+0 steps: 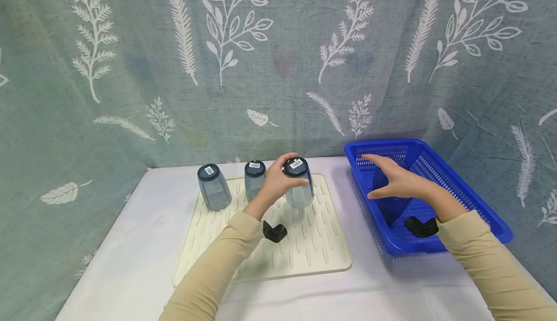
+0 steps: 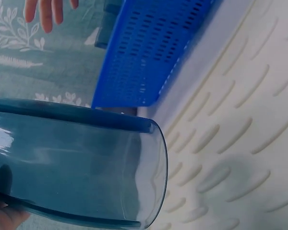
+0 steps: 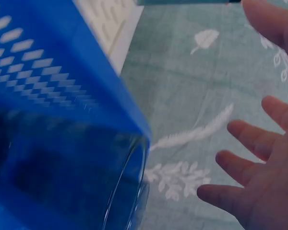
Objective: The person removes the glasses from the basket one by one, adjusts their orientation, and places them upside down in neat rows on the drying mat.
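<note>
- Upturned tumbler (image 1: 299,183), smoky blue-grey and see-through, at the back right of the cream drying mat (image 1: 313,243); long axis upright, base up, mouth down on or just above the mat, contact not clear.
- Left hand (image 1: 274,183) comes at it from 9 o'clock, fingers (image 1: 290,158) and thumb curled round the upper wall near the base: gripping it. The left wrist view shows the tumbler's (image 2: 77,165) rim close to the ribbed mat.
- White barcode sticker (image 1: 296,164) on the base; print too small to read.
- Two more upturned tumblers at 9 o'clock on the mat's back edge, the nearer (image 1: 254,180) just behind the left hand, the farther (image 1: 213,186) at the left corner; both carry similar stickers, unreadable.
- Blue slotted basket (image 1: 478,205) at 3 o'clock on the white worktop (image 1: 130,263); one tumbler (image 1: 391,205) lies inside.
- Right hand (image 1: 398,182) hovers over the basket, fingers spread and straight, holding nothing; it is the nearer hand to that tumbler.
</note>
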The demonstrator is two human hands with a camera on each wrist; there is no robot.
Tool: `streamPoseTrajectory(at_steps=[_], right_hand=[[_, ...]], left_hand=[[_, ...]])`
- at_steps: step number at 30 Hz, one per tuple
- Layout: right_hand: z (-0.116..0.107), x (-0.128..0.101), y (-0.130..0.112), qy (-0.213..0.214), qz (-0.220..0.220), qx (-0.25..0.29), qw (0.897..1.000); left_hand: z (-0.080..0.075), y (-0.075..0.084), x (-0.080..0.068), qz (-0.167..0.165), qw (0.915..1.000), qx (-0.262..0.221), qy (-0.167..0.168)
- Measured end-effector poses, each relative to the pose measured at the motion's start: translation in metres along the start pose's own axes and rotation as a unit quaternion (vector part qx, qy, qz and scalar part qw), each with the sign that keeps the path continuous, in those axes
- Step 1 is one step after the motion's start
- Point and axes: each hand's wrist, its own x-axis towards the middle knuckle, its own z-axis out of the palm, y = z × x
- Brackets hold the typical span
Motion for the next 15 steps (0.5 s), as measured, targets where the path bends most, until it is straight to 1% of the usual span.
streamPoseTrajectory(at_steps=[4,9,15], right_hand=[[-0.004,-0.007,0.009,0.004,-0.005,-0.004,1.0],[-0.01,-0.015,0.018,0.008,-0.002,-0.005,1.0],[-0.016,-0.024,0.034,0.011,0.016,0.008,1.0]], left_hand=[[0.001,0.001,0.004,-0.006,0.9999,0.014,0.007],[0.001,0.001,0.01,-0.009,0.9996,0.027,0.001],[0.005,-0.004,0.018,-0.018,0.9983,0.055,-0.001]])
